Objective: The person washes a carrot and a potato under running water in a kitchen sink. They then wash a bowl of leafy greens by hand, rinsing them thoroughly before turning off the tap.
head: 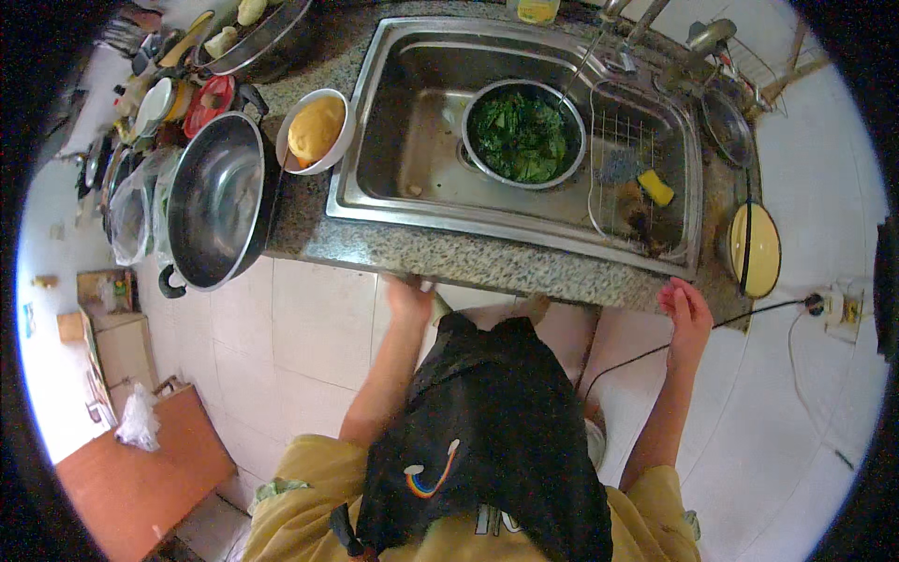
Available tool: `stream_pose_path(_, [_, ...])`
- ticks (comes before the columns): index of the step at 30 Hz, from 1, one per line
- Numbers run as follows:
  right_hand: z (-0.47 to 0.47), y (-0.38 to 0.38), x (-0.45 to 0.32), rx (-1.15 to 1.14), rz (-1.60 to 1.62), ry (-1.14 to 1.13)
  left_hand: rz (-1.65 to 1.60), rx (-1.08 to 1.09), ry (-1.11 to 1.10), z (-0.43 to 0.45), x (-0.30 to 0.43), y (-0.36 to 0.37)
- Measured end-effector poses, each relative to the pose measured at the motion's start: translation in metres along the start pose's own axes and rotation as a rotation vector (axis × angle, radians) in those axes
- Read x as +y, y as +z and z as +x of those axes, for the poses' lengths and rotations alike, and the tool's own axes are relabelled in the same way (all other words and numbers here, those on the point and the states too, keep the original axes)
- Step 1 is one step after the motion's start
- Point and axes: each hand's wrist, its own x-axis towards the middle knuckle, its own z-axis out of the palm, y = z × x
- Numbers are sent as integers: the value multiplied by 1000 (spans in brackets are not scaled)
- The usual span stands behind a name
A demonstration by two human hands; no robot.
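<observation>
My left hand (409,298) is at the front edge of the speckled stone counter (449,256), its fingers mostly hidden beneath the edge. Further right, my right hand (687,316) is by the same edge with loosely curled fingers and nothing visible in them. Before me a stainless steel sink (421,168) is set into the counter. In its basin stands a round metal pot (579,158) full of dark leafy greens (516,133). A thin stream of water (576,81) falls from the faucet (621,56) into the pot's right side.
A wire rack (607,123), scouring pad (618,166) and yellow sponge (656,188) occupy the sink's right side. Left of it are a white bowl (337,151) with a yellowish peeled item (316,130) and a dark wok (218,197). A black cord (632,362) runs to a wall socket.
</observation>
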Motion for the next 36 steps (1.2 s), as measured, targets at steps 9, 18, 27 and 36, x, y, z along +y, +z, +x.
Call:
stream_pose_path(9, [68, -58, -5, -144, 25, -55, -8, -508, -946, -104, -155, 92])
stream_pose_path(18, [98, -43, -3, -239, 375, -1, 1423, 335, 664, -59, 22, 39])
stream_pose_path(27, [95, -14, -23, -222, 224, -47, 1610, 974, 1200, 39, 68, 82])
stream_pose_path(36, [98, 45, -20, -110, 118, 29, 1356, 622, 1130, 17, 137, 37])
